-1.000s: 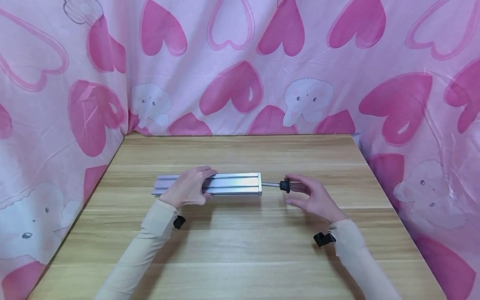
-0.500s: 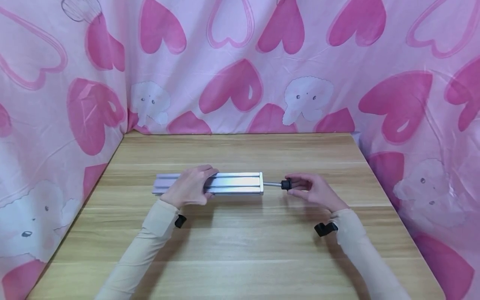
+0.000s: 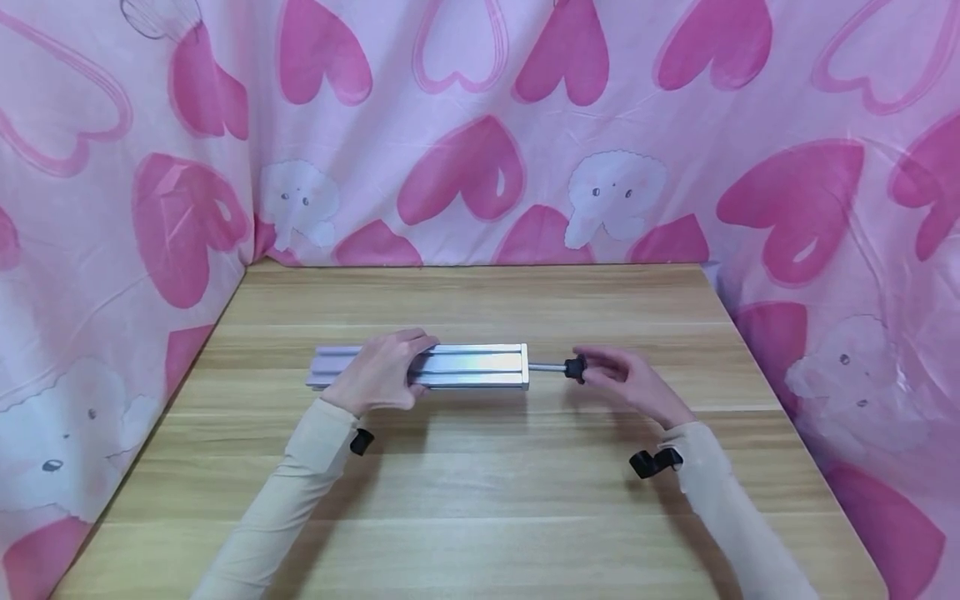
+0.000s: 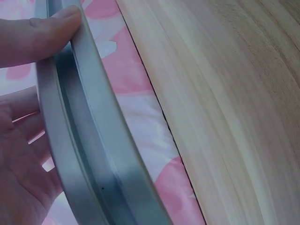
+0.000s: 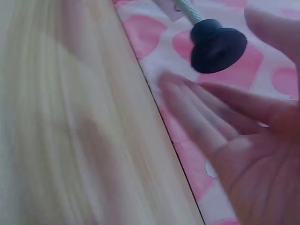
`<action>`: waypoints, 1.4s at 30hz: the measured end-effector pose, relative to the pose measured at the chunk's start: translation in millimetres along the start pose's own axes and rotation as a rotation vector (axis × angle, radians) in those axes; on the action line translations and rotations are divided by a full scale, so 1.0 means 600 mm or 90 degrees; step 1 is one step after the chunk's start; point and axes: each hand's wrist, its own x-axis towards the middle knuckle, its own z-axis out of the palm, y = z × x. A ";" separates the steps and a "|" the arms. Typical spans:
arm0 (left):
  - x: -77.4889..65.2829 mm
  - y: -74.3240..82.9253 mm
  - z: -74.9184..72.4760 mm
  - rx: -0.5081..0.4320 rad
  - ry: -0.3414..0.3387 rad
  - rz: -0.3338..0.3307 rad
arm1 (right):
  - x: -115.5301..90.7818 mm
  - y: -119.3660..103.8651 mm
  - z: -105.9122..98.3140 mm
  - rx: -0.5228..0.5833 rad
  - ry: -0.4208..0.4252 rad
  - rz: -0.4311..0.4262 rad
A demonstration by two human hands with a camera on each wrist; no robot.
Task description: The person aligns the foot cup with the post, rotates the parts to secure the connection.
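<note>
My left hand [image 3: 381, 372] grips a silver aluminium profile [image 3: 472, 367] with lengthwise grooves, lying sideways above the table. In the left wrist view, the thumb presses one grooved side of the profile [image 4: 101, 122] while the fingers lie behind it. A threaded rod [image 3: 546, 367] sticks out of the profile's right end cap and carries a black levelling foot [image 3: 574, 368]. Around that foot sits my right hand [image 3: 630, 383]. The right wrist view has the fingers nearly straight below the foot [image 5: 218, 49] and the thumb apart from it at the upper right.
A wood-grain table [image 3: 480, 500] spreads beneath both hands. Pink curtains with hearts [image 3: 465, 171] hang along its back and both sides. Black camera mounts [image 3: 654, 462] are worn at the wrists.
The right fingers came in to the levelling foot, then shifted along it, and the thumb now sits differently. The profile has slid very slightly right, still in the left hand's grip.
</note>
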 end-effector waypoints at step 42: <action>0.001 0.009 -0.007 -0.015 -0.004 -0.016 | -0.011 -0.003 0.010 0.020 0.048 -0.087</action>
